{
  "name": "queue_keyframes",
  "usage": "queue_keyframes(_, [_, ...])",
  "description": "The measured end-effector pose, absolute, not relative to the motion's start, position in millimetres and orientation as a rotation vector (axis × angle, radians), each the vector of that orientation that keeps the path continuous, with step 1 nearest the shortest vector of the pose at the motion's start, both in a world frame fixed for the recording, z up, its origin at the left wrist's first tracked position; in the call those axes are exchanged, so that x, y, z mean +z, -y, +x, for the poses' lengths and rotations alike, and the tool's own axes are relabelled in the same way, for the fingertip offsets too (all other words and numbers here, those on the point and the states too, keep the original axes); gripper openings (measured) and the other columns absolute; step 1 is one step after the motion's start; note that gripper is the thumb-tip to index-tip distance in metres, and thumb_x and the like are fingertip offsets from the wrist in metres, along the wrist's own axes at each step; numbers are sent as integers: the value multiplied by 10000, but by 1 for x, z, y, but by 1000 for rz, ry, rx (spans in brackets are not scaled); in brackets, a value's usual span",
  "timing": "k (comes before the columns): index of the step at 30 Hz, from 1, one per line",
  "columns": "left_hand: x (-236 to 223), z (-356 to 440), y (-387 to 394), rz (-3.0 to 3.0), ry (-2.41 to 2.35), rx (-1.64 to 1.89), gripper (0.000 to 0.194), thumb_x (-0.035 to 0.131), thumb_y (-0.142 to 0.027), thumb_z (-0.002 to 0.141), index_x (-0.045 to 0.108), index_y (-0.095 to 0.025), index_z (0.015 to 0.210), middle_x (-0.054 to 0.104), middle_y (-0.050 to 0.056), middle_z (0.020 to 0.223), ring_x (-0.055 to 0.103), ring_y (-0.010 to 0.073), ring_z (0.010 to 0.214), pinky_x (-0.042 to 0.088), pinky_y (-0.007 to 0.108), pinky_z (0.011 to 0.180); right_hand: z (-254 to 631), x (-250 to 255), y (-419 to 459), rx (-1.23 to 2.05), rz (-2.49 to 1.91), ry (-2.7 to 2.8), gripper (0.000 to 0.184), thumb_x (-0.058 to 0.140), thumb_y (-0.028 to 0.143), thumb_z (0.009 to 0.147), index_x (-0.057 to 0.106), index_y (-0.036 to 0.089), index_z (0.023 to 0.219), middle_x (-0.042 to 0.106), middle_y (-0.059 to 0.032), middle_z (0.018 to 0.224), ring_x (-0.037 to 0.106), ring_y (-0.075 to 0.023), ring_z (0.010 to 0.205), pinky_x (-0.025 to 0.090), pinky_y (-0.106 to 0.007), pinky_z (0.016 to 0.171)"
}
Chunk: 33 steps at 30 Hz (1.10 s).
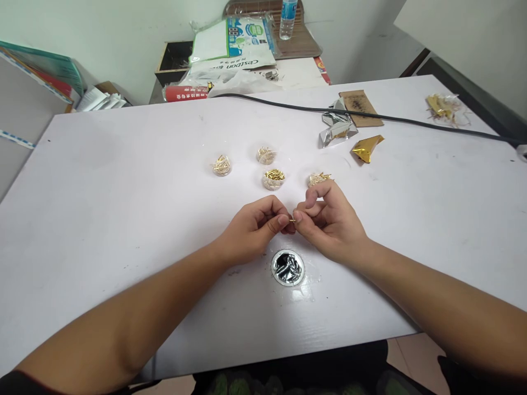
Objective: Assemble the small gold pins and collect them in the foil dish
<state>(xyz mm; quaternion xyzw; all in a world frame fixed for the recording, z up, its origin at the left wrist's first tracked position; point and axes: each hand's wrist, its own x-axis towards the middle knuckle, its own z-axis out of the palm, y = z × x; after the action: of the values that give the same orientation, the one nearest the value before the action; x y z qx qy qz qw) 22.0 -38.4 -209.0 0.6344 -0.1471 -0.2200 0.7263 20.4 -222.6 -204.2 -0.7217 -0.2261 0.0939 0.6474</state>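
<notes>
Left hand point(247, 233), right hand point(340, 227) pinch slim gold-coloured metal piece point(292, 220), seemingly for fine control; round clear plastic tub point(274, 187) within reach.

"Cestbon" on white bag point(230, 65) — Chinese characters on red packaging point(185, 94)

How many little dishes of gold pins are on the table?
4: the left dish, the back middle dish, the front middle dish, and the right dish, partly hidden by the right hand.
</notes>
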Motion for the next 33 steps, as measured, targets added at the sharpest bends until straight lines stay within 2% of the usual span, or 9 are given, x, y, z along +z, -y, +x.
queue_keyframes(7, [-208, 22, 39, 1388, 326, -496, 345, 637, -471, 906, 538, -153, 816, 627, 35, 791, 615, 142, 790, 511, 291, 768, 20, -203, 222, 208, -1637, 472, 227, 507, 156, 925, 310, 267, 916, 414, 93, 614, 543, -118, 556, 392, -244, 489])
queue_keyframes(13, [-207, 22, 39, 1398, 315, -500, 362, 638, -490, 900, 534, -155, 811, 631, 39, 794, 617, 149, 798, 508, 296, 772, 20, -204, 223, 215, -1656, 455, 231, 517, 172, 922, 307, 266, 905, 372, 103, 596, 517, -114, 537, 387, -245, 489])
queue_keyframes(21, [-209, 22, 39, 1403, 322, -479, 351, 636, -475, 905, 527, -155, 814, 630, 35, 790, 614, 140, 787, 509, 287, 765, 20, -206, 222, 196, -1669, 437, 251, 552, 179, 905, 316, 261, 890, 413, 101, 602, 546, -109, 532, 420, -237, 488])
queue_keyframes(27, [-211, 17, 40, 1487, 309, -427, 350, 620, -482, 914, 523, -160, 816, 639, 43, 794, 617, 150, 788, 505, 295, 750, 19, -208, 222, 149, -1668, 430, 245, 563, 180, 914, 331, 255, 888, 542, 68, 640, 635, -127, 587, 441, -233, 483])
queue_keyframes(33, [-211, 14, 42, 1524, 260, -377, 320, 604, -452, 930, 510, -166, 822, 651, 42, 791, 618, 144, 775, 501, 289, 738, 16, -207, 216, 45, -1715, 399, 221, 565, 167, 903, 364, 249, 859, 520, 62, 621, 649, -140, 593, 450, -239, 481])
